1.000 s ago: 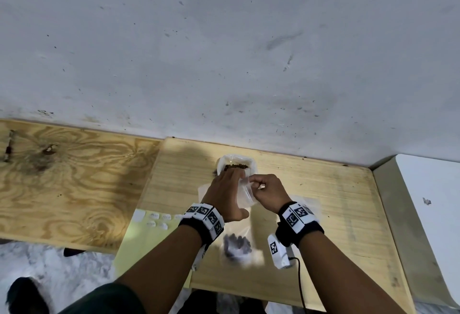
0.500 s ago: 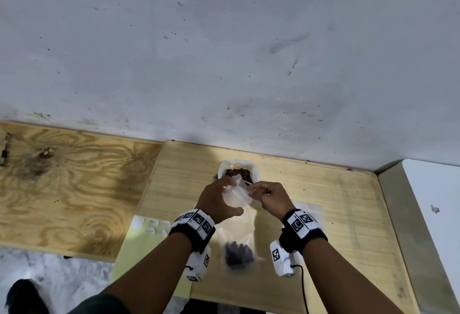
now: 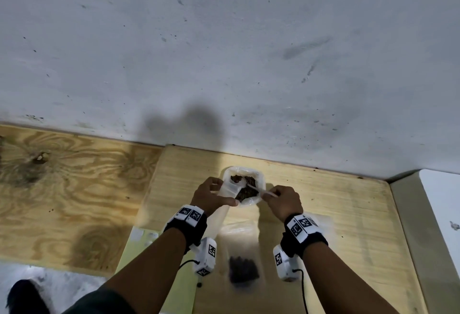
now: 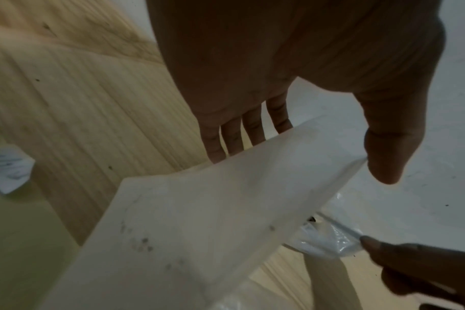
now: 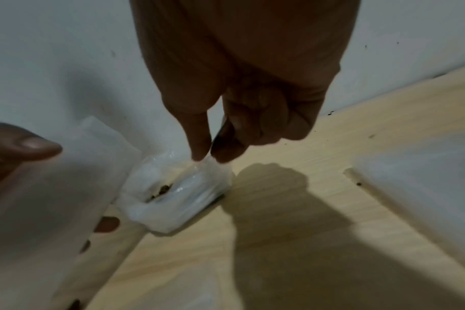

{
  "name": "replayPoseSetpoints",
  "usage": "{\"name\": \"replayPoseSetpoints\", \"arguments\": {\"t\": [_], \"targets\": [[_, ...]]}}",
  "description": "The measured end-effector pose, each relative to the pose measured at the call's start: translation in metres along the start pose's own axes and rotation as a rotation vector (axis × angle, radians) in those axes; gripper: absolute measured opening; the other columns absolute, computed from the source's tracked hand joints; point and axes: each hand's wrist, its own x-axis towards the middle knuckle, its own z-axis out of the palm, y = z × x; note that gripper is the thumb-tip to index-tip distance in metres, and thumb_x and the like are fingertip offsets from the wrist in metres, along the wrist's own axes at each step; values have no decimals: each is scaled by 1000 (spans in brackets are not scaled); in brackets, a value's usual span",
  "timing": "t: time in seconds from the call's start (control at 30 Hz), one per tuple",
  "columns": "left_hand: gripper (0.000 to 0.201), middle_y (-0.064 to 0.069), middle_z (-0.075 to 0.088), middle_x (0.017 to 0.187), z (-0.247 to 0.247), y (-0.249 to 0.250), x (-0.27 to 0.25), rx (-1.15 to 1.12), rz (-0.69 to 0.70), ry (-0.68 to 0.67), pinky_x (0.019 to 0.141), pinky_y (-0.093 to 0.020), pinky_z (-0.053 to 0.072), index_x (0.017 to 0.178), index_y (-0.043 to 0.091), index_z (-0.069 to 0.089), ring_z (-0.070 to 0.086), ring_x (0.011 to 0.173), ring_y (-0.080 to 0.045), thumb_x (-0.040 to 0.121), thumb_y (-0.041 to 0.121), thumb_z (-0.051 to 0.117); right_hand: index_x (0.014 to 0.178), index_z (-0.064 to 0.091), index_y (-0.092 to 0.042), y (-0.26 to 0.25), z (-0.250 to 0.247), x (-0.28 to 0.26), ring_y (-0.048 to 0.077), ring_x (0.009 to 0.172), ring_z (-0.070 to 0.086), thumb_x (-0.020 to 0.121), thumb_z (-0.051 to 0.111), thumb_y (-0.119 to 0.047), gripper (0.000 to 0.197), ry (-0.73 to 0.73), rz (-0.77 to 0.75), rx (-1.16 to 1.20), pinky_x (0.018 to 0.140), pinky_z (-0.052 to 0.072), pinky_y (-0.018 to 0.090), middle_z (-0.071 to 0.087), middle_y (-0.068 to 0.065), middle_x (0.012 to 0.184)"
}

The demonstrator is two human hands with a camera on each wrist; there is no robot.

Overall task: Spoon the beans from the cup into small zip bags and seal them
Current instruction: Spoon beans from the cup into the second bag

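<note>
Plastic: one cup (image 3: 242, 187), two bags (image 3: 242, 259).

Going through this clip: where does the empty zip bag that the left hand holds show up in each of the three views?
Head: the zip bag sits centre, at the cup's left rim, held by the left hand.
Left wrist: it fills the lower middle, below the fingers.
Right wrist: blurred, at the left edge.
Shared landmark: the cup of beans.
</note>
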Motion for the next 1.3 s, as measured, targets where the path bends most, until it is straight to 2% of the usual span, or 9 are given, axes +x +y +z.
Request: {"name": "replayPoseSetpoints", "arguments": {"t": [0.17, 0.3, 0.43, 0.57, 0.73, 0.9, 1.03, 1.2, 1.3], "targets": [[82, 7, 59, 107, -2, 1, 9, 57, 1, -15, 79, -28, 46, 104, 25, 55, 58, 102, -16, 31, 45, 86, 76, 64, -14, -7, 1, 5, 20, 67, 61, 85, 69, -23, 14, 325, -145, 220, 61, 45, 29, 69, -2, 80], [66, 12, 56, 97, -3, -2, 13, 72, 44, -38, 74, -22, 42, 89, 28, 52, 56, 94, -13, 36, 38, 90, 74, 58, -7, -9, 7, 7, 13, 50, 50, 86, 71, -16, 20, 414, -244, 296, 51, 38, 21, 65, -3, 75], [64, 16, 57, 94, -4, -4, 14, 94, 82, -60, 73, -20, 41, 86, 32, 52, 57, 92, -9, 37, 32, 93, 70, 54, -8, -9, 18, 6, 10, 64, 55, 85, 70, -9, 22, 361, -191, 395, 55, 37, 11, 63, -3, 72], [70, 16, 60, 100, -3, -5, 14, 118, 94, -56, 83, -28, 50, 89, 32, 53, 60, 103, -12, 28, 43, 87, 63, 50, -14, -10, 27, 10, 13, 64, 52, 82, 71, -9, 29, 252, -62, 457, 57, 37, 20, 60, 1, 66], [70, 18, 58, 101, -2, -5, 12, 162, 124, -52, 85, -28, 48, 98, 23, 55, 58, 105, -12, 41, 27, 94, 53, 48, -21, -8, 40, 10, 17, 52, 40, 77, 73, -10, 36, 114, 96, 564, 58, 34, 27, 46, -6, 51], [68, 23, 56, 99, -3, -2, 7, 179, 150, -33, 79, -23, 42, 102, 19, 56, 55, 103, -9, 46, 21, 95, 55, 53, -20, -3, 33, 9, 18, 52, 39, 72, 75, -10, 30, 162, 203, 671, 56, 32, 27, 47, -2, 53], [69, 18, 57, 104, -5, -2, 3, 179, 176, -10, 74, -15, 38, 104, 19, 55, 54, 105, -9, 47, 19, 94, 63, 58, -15, 5, 19, 6, 17, 48, 31, 74, 75, -5, 23, 193, 253, 773, 49, 26, 26, 40, 2, 50], [70, 9, 60, 109, -2, -3, -4, 191, 193, 60, 80, -22, 41, 104, 23, 55, 55, 104, -13, 46, 21, 94, 66, 57, -14, 10, -6, 0, 16, 42, 27, 80, 71, -1, 23, 220, 249, 855, 45, 23, 25, 37, 3, 48], [71, 7, 61, 107, 1, -4, -8, 201, 214, 98, 80, -25, 45, 102, 25, 54, 56, 101, -16, 44, 24, 94, 70, 58, -8, 10, -21, -6, 17, 44, 26, 81, 69, -3, 17, 228, 155, 863, 46, 22, 25, 42, 7, 55]]}}
